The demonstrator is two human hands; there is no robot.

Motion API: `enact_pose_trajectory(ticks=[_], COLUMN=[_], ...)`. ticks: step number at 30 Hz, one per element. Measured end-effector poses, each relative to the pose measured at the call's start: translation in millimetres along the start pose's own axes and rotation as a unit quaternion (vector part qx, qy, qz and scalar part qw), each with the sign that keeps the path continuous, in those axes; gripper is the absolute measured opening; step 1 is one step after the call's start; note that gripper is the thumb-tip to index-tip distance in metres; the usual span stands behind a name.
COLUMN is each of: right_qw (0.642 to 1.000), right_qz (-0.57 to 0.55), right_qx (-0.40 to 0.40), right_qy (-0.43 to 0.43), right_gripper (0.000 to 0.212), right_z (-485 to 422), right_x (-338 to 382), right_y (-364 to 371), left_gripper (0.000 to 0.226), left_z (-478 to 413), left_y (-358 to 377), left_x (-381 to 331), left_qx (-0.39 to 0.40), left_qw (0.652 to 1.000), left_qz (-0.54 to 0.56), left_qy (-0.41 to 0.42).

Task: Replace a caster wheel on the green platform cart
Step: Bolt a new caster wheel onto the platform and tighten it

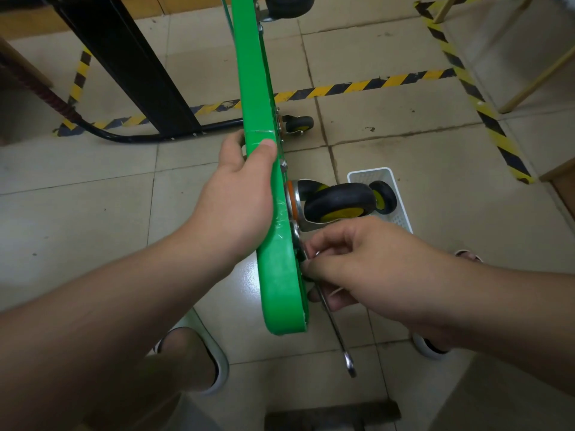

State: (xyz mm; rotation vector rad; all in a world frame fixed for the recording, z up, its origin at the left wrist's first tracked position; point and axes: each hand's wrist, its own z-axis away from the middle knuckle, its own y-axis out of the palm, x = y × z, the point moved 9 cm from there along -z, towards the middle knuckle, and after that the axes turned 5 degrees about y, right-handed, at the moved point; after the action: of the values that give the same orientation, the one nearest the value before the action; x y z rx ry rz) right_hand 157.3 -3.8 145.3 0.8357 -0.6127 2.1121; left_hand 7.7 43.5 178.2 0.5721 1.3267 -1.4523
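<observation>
The green platform cart (280, 275) stands on its edge, running from the top of the view down to the middle. My left hand (239, 194) grips its upper edge, thumb over the rim. A black caster wheel with a yellow hub (339, 202) sticks out to the right on a metal bracket. Just below it, my right hand (351, 259) pinches a small metal part at the cart's underside and also holds a thin metal wrench (337, 334), which hangs down from the palm. Two more casters (298, 123) (289, 4) sit farther up the cart.
A white plastic basket (396, 194) on the tile floor holds a spare black and yellow wheel (383, 195). Yellow-black hazard tape (373, 87) marks the floor. The cart's black handle (130, 66) lies left. My sandalled feet (193, 359) stand below the cart.
</observation>
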Motion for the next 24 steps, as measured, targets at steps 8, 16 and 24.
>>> enact_pose_trajectory(ticks=[8, 16, 24], right_qw=[0.996, 0.988, 0.978], right_qz=[-0.054, -0.088, -0.117], right_qx=[0.035, 0.071, 0.110], right_qy=[0.058, 0.103, 0.132], right_gripper=[0.018, 0.019, 0.022], right_z=[6.4, 9.6, 9.0], right_x=[8.7, 18.6, 23.5], right_y=[3.3, 6.8, 13.5], left_gripper=[0.038, 0.035, 0.037], left_z=[0.5, -0.6, -3.0], left_y=[0.5, -1.0, -0.5], left_x=[-0.5, -2.5, -4.1], left_qx=[-0.003, -0.006, 0.008], left_qw=[1.000, 1.000, 0.998], left_qz=[-0.004, -0.014, -0.046], left_qy=[0.007, 0.021, 0.043])
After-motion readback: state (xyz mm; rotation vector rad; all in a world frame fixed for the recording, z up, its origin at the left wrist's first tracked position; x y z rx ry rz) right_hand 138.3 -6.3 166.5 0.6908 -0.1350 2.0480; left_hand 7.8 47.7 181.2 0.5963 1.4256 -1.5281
